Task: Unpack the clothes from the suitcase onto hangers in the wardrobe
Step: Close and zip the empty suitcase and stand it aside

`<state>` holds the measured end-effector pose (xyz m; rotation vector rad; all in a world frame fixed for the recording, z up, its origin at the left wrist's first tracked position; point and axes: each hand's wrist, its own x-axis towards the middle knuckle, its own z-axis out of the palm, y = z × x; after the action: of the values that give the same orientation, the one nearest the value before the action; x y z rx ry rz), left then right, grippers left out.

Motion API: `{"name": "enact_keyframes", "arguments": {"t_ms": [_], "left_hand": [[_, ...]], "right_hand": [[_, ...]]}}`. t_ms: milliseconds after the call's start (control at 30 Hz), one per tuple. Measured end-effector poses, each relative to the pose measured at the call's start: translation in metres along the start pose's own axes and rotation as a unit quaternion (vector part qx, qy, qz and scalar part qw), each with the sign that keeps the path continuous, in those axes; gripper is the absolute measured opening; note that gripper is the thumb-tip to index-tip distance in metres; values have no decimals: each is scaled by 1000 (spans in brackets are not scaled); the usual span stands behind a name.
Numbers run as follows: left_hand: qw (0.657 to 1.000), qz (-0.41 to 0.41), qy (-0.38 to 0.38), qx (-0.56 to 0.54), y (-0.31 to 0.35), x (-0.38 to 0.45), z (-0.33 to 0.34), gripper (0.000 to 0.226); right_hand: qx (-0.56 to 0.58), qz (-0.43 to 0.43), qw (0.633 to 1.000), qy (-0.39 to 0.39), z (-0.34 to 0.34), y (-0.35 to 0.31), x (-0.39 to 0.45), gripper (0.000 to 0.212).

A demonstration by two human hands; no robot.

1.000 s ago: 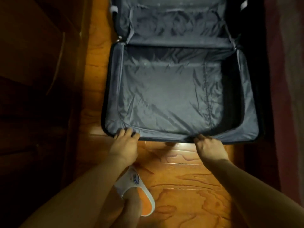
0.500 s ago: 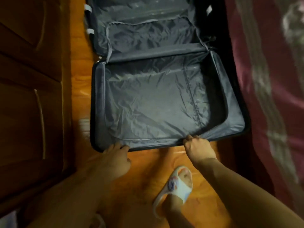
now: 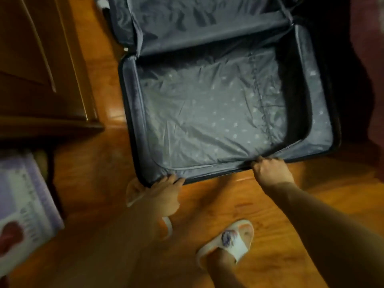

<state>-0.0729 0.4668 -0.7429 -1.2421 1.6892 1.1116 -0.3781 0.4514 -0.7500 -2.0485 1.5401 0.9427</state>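
On the wood floor lies the open suitcase, its near rim just in front of us and its lid half stretching to the far edge of view. We see only grey lining in both halves and no clothes anywhere, so we judge the unpacking done, or the clothes already out of sight.

A second ago we looked at the case square on; now it sits skewed toward the right and we catch more of the room to the left. The wardrobe stands at far left, well apart from our hands, and a printed box has come into view at near left. The blur suggests that we or the case are turning. We take this to mean the case is being shifted or made ready to close.

Our right hand curls over the near rim toward its right half and grips it, fingers hooked inside the lining. Our left hand keeps to the near left corner, fingertips on the rim; it is blurred, so we cannot tell whether it clasps or only rests there.

Nearest us, a slipper is on one foot.
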Motion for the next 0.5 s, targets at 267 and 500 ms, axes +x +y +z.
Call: {"name": "enact_keyframes", "arguments": {"t_ms": [267,500], "left_hand": [[999,2,-2,42,41,-26,136,87],[994,96,54,-16,32,-18,131,72]], "right_hand": [[5,28,996,-87,108,-29,-84,46],[219,110,963,-113,123,-50,-110,64]]}}
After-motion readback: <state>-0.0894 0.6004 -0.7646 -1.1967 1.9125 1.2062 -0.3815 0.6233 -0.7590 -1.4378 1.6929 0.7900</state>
